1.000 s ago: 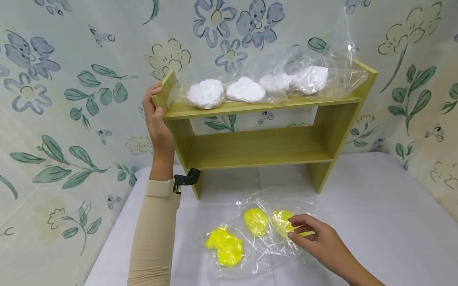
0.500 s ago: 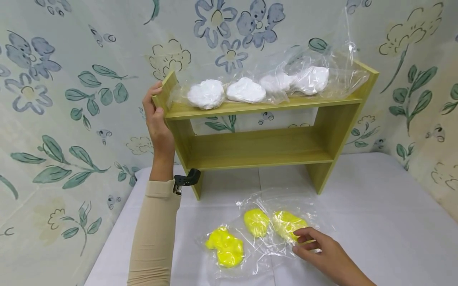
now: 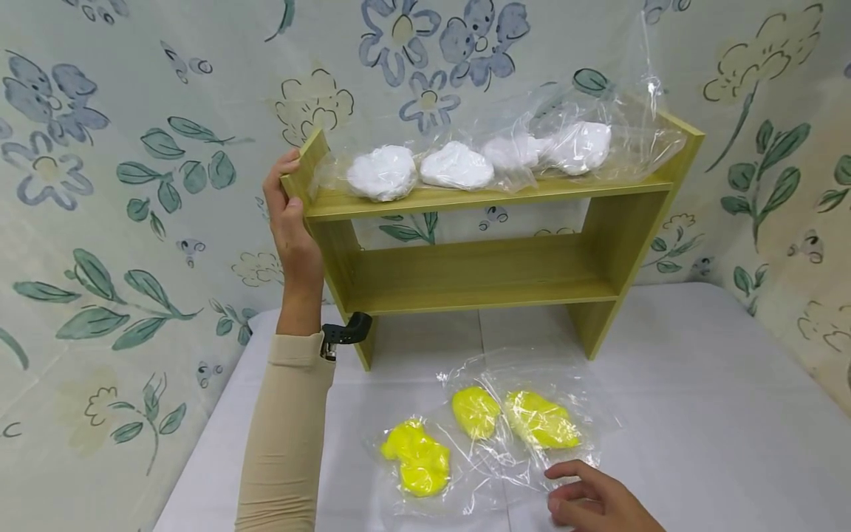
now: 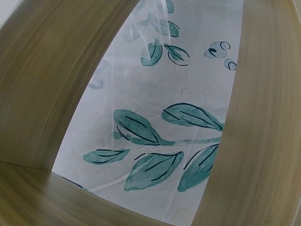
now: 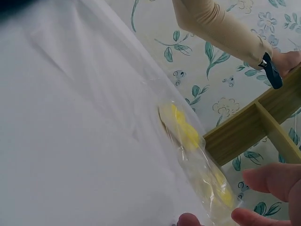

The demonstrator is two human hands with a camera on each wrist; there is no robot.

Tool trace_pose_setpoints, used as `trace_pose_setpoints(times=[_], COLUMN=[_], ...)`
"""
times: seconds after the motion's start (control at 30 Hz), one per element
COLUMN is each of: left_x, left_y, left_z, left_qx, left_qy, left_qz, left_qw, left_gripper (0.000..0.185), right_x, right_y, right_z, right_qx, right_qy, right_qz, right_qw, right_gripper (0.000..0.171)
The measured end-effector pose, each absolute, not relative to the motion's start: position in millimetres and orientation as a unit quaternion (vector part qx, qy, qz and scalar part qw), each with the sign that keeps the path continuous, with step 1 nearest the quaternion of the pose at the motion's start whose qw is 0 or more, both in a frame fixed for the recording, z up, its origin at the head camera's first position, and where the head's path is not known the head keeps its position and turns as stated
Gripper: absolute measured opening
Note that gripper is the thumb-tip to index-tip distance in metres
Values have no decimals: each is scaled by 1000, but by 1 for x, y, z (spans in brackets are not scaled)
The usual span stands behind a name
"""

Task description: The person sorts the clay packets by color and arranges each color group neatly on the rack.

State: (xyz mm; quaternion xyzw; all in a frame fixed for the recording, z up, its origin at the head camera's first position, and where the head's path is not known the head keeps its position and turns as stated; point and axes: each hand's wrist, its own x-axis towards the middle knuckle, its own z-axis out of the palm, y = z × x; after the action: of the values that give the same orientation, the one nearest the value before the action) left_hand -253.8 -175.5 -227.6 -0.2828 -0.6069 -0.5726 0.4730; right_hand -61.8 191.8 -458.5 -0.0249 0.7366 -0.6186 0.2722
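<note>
A wooden desktop shelf [image 3: 482,273] stands upright on the table, and my left hand [image 3: 292,225] grips the top of its left side panel. Part of those fingers is hidden behind the panel. My right hand [image 3: 595,499] is at the front of the table, fingers loosely bent, holding nothing. Just beyond it lie yellow clay-like lumps [image 3: 417,458] in clear plastic bags, the nearest being a flattened yellow lump [image 3: 541,421]. From the right wrist, its fingers [image 5: 275,181] show apart from the bagged lumps. The left wrist view shows only close shelf boards [image 4: 263,122] and the backdrop.
White lumps in clear plastic bags [image 3: 457,166] rest along the shelf's top board, one bag sticking up at the right. A white cloth [image 3: 718,414] covers the table. Behind it hangs a flowered fabric backdrop [image 3: 166,295]. A black device [image 3: 346,330] sits on the left wrist.
My right hand has drawn back toward the front edge, away from the right-hand yellow lump, which now shows fully. My left hand and the shelf have stayed in place.
</note>
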Motion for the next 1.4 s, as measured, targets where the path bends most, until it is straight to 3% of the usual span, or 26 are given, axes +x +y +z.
trace_pose_setpoints(times=[0.77,1.4], left_x=[-254,-253], left_y=[-176,-176], left_z=[-228,-227], left_qx=[-291,-287], left_qy=[-599,-605], left_qz=[-576,-573], left_qw=[473,472], left_gripper=[41,43], right_x=[-64,-63], right_y=[131,98], right_z=[-475,-474], right_qx=[-132,-79], right_qy=[587,609], right_qz=[-713,-707], right_qw=[360,350], right_gripper=[42,39])
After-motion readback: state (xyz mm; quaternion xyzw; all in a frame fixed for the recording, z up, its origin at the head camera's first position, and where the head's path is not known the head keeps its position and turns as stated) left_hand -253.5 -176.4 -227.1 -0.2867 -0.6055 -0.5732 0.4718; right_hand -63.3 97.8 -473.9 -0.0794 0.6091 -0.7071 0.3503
